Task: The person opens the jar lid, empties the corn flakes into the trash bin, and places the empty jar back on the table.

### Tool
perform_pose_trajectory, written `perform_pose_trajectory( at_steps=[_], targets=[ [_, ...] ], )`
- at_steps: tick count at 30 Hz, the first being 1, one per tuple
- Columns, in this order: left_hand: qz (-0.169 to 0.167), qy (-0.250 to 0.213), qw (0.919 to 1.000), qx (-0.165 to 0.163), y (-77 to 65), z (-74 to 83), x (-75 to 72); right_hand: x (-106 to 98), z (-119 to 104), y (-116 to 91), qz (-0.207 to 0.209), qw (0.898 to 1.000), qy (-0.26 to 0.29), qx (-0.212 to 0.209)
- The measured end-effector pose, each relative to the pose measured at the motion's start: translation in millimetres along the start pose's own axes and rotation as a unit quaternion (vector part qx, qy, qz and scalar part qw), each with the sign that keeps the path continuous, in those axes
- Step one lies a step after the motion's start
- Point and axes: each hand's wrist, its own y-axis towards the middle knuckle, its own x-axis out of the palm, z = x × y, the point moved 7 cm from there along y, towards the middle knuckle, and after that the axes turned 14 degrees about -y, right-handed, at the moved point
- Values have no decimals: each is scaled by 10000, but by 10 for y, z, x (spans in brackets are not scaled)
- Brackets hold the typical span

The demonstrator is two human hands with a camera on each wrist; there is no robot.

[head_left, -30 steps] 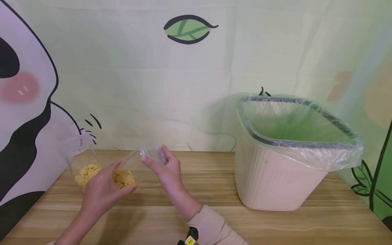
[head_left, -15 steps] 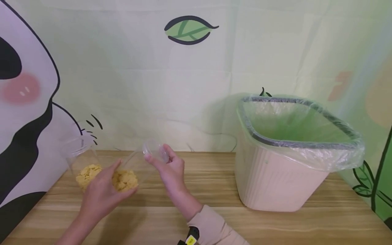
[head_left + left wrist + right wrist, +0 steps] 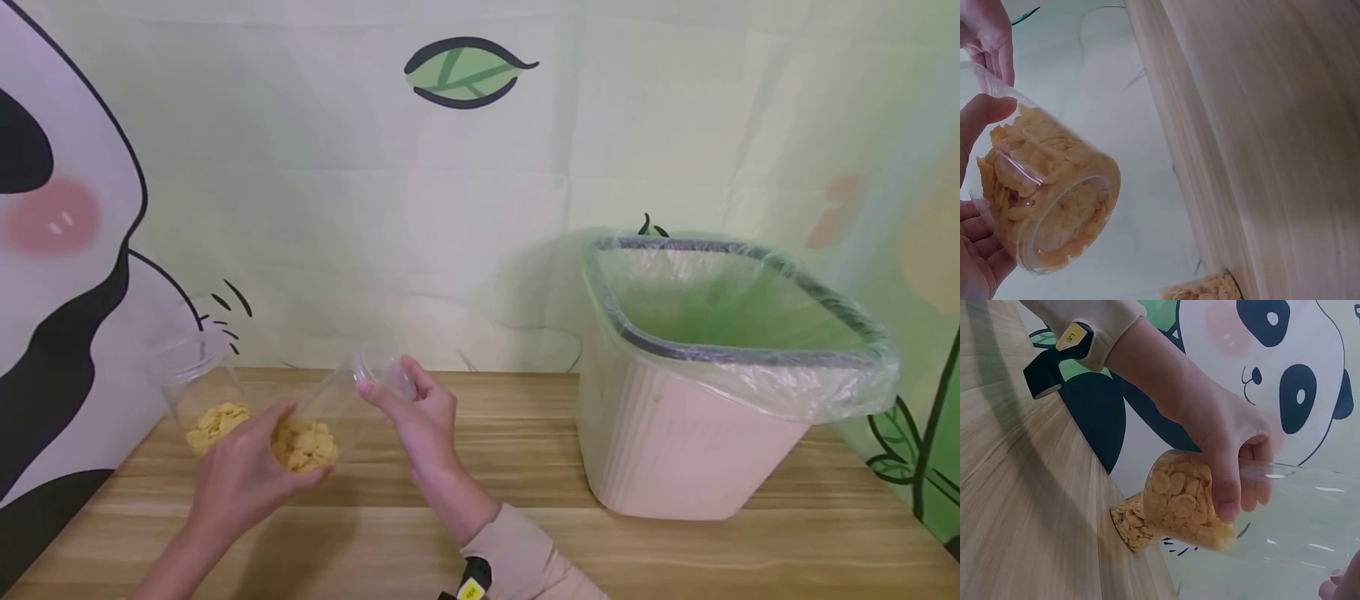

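In the head view a clear plastic jar (image 3: 341, 408) tilts above the table, its mouth end up to the right. Yellow corn flakes (image 3: 306, 446) lie in its lower end. My left hand (image 3: 240, 475) grips that lower part, thumb on the near side and fingers around the far side. My right hand (image 3: 427, 421) pinches the rim end between thumb and fingers; whether a lid sits there I cannot tell. A second clear jar (image 3: 201, 379), upright and partly filled with flakes, stands behind my left hand. The left wrist view shows the held jar's base (image 3: 1072, 215) up close.
A pale pink trash bin (image 3: 675, 442) with a dark rim and a clear liner bag (image 3: 810, 383) stands at the right on the wooden table (image 3: 480, 467). Behind it hangs a printed cloth backdrop (image 3: 465, 208) with a panda.
The held jar and my right hand have shifted very slightly to the right. Inside, the flakes lie a little differently. Both hands keep their grip, and the second jar stays in place.
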Motion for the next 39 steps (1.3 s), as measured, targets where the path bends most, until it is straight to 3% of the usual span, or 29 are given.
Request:
perform_pose_trajectory(
  at_steps=[21, 28, 33, 39],
  targets=[
    [-50, -119, 9999, -111, 36, 6, -44, -60, 51, 35, -175, 9976, 581, -340],
    [-189, -176, 9995, -201, 26, 1, -14, -62, 57, 36, -170, 9977, 553, -357],
    [8, -14, 10000, 33, 17, 43, -22, -45, 20, 15, -147, 9986, 412, -286],
    [364, 358, 9971, 570, -3, 103, -29, -23, 11, 3, -65, 9982, 600, -3]
  ],
)
